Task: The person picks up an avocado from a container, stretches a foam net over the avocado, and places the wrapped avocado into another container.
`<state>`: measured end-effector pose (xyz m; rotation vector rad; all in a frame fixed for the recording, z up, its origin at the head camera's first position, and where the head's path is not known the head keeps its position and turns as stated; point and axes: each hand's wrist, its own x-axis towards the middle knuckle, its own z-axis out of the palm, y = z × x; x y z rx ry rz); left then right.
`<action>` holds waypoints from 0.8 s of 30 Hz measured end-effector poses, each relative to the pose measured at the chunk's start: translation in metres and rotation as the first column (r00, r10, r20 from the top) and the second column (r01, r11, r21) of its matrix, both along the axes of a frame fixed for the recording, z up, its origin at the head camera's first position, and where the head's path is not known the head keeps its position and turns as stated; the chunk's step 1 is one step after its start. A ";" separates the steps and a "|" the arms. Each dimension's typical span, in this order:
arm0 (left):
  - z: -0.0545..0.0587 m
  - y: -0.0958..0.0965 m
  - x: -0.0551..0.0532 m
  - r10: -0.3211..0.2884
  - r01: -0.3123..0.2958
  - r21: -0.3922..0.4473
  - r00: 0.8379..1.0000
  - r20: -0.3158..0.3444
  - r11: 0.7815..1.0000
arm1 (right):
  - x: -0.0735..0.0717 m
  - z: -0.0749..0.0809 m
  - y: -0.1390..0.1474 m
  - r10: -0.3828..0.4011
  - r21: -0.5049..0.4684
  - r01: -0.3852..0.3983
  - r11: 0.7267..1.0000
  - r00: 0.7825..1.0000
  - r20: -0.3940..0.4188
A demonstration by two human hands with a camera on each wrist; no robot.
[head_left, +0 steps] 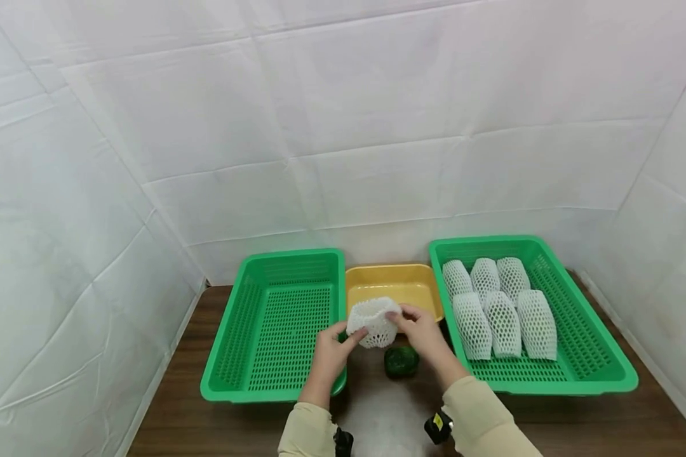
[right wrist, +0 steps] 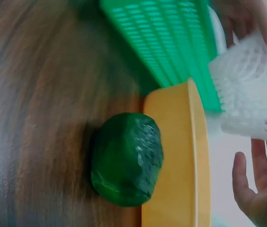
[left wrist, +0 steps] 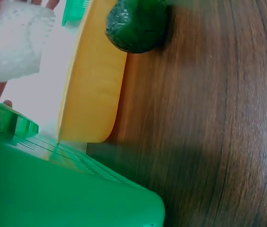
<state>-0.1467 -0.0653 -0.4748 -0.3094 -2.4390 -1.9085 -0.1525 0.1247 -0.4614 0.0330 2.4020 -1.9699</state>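
Note:
Both hands hold a white foam net sleeve [head_left: 373,322] in the head view, above the table and in front of the yellow tray. Its mouth faces up and stands partly spread. My left hand [head_left: 333,352] pinches the sleeve's left side between thumb and fingers. At the upper right rim, the thumb and fingers of my right hand [head_left: 420,331] grip it. Below the sleeve, a dark green rounded fruit [head_left: 401,362], like an avocado, lies on the table. Its shiny, bumpy skin shows in the right wrist view, where the fruit [right wrist: 127,160] sits close by the yellow tray.
A green perforated basket [head_left: 211,381] with nothing inside stands on the left. The yellow tray [head_left: 391,274] sits behind the hands, between the baskets. On the right, another green basket [head_left: 600,355] contains several net-covered items [head_left: 503,324] in two rows. White sheeting [head_left: 343,190] surrounds the wooden table [head_left: 177,406].

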 end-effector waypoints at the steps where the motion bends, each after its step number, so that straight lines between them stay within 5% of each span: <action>1: 0.001 0.000 0.000 0.016 -0.016 0.031 1.000 0.003 0.999 | -0.001 0.000 0.003 -0.066 -0.014 0.066 0.998 0.998 -0.003; 4: 0.000 0.001 -0.001 0.044 -0.039 0.087 0.998 -0.050 0.995 | -0.004 0.001 0.010 -0.186 -0.001 0.186 0.983 0.982 -0.026; 6: 0.000 0.001 -0.001 0.050 -0.042 0.078 0.994 -0.095 0.996 | -0.003 0.002 0.011 -0.174 0.012 0.175 0.985 0.984 -0.044; 10: 0.007 0.003 0.000 -0.004 0.002 -0.028 0.998 -0.057 1.000 | 0.007 0.012 0.004 -0.012 -0.013 0.011 1.000 0.998 -0.060; 13: 0.013 0.008 -0.003 -0.099 0.101 -0.079 0.995 0.029 0.992 | 0.010 0.011 0.001 0.124 -0.112 -0.129 0.985 0.991 -0.046; 16: 0.014 0.014 -0.007 -0.166 0.169 -0.067 0.985 0.051 0.983 | 0.006 0.000 0.002 0.182 -0.159 -0.186 0.970 0.982 -0.043; 19: 0.017 0.015 -0.006 -0.188 0.189 -0.022 0.981 0.037 0.982 | 0.005 -0.007 0.002 0.153 -0.010 -0.154 0.988 0.986 -0.063; 21: 0.022 0.015 -0.002 -0.182 0.181 0.015 0.982 0.054 0.983 | 0.006 -0.014 0.002 0.152 0.159 -0.141 0.977 0.987 -0.059; 24: 0.031 0.014 0.003 -0.186 0.184 0.044 0.980 0.063 0.982 | 0.011 -0.027 0.002 0.226 0.414 -0.197 0.888 0.974 -0.021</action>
